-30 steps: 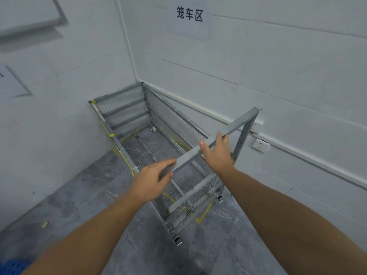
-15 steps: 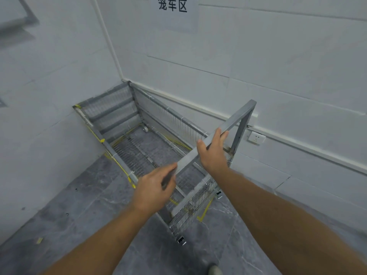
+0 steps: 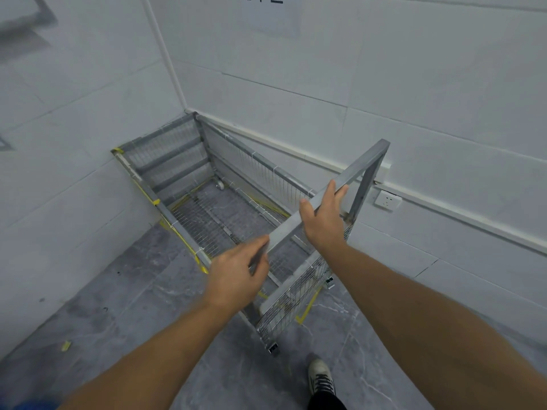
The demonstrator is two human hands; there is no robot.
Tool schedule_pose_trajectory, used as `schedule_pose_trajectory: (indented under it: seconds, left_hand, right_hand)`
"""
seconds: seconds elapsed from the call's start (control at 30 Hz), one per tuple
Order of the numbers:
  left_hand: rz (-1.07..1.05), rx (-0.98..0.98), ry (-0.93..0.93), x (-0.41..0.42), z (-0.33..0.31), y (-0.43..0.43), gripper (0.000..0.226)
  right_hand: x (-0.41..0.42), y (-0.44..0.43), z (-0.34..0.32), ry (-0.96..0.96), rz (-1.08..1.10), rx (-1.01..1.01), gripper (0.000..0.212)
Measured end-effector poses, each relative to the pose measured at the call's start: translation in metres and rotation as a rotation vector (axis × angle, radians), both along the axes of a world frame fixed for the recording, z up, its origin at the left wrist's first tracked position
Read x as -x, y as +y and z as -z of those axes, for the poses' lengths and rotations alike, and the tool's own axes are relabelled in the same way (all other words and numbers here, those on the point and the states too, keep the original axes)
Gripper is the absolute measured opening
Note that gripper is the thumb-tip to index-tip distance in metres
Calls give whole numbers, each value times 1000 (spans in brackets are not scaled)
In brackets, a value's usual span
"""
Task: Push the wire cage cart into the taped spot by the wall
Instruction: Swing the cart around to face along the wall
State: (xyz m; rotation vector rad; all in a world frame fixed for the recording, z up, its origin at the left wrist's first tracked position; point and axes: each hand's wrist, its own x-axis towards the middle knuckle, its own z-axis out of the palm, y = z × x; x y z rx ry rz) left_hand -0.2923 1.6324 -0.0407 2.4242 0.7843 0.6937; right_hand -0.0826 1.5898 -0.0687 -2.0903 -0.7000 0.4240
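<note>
Metal cage cart [image 3: 225,208]: grey wire mesh on a steel frame, standing in the corner where two white tiled walls meet, its far end against the left wall and its long side along the right wall [image 3: 414,93].
Handle bar [image 3: 349,176]: raised square tube across the near end of the cart.
Left hand [image 3: 236,276]: grip curled loosely at the lower end of the bar, fingers blurred; whether it clasps the bar I cannot tell.
Right hand [image 3: 324,220]: grip wrapped over the bar higher up, thumb on the near side.
Yellow tape [image 3: 306,309]: marks on the grey floor [image 3: 124,306] beside and under the cart's near end.
Casters [image 3: 273,349]: near wheels on the floor.
Wall socket [image 3: 387,200]: right of the handle.
Shoe [image 3: 321,377]: below the cart.
</note>
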Motion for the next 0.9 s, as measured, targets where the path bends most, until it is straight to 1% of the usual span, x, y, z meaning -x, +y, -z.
schedule_pose_trajectory:
  seconds: [0.1,0.17,0.23,0.37,0.53,0.63,0.77,0.8,0.9]
  left_hand:
    - [-23,34,-30,-24,1,-1,37]
    - [-8,24,-41,-42,0,-2,34]
    - [11,-1,-35,-56,0,-2,36]
    - [4,16,2,-71,5,2,41]
    - [61,27,23,-63,10,5,45]
    - [105,102,41,-57,8,5,44]
    - [157,232,27,-52,7,9,46]
    - [170,275,12,-49,8,11,47]
    - [204,353,-21,-37,9,15,49]
  right_hand:
    - [-25,2,-6,-19,5,40,83]
    - [-44,2,-10,-32,2,55,82]
    - [-59,1,-14,-48,0,60,81]
    - [-73,5,-15,-46,-6,67,79]
    - [-66,1,-12,-27,20,-6,77]
    - [-57,1,-11,-8,61,-20,76]
    - [-38,0,-15,73,162,-30,83]
    - [-32,-1,-17,96,182,-42,80]
    - [-12,-3,-17,175,193,-108,62]
